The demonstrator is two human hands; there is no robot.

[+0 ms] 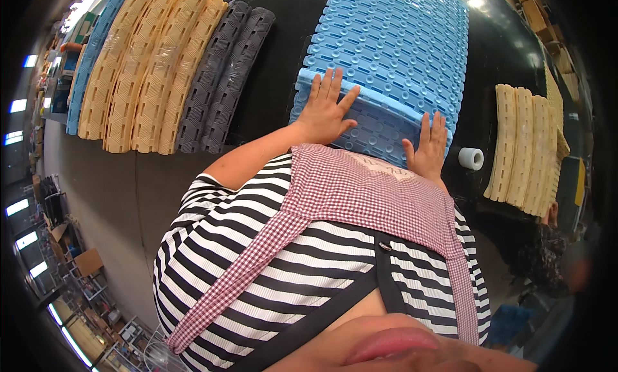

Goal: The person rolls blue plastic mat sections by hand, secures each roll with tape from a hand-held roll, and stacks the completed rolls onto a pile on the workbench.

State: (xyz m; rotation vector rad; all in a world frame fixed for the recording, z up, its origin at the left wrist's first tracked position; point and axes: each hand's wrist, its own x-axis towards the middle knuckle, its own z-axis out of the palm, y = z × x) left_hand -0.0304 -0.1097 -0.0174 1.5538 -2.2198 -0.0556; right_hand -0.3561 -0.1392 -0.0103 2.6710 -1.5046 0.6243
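Note:
A light blue plastic mat (393, 34), covered in round suction cups and slots, lies on the black table in front of me. Its near end is folded over into a raised ridge (380, 100) running across its width. My left hand (327, 111) rests on the left part of this fold, fingers spread and pointing away from me. At the right end of the fold is my right hand (428, 147), its fingers stretched out and thumb apart. Both palms face the mat, and neither hand is gripping anything.
Rolled beige mats (119, 69), dark grey rolls (225, 76) and a blue roll (96, 56) lie on the left. A white tape roll (471, 158) sits right of the mat, beside more cream rolls (524, 150). Another person's dark patterned sleeve (544, 250) shows at the right.

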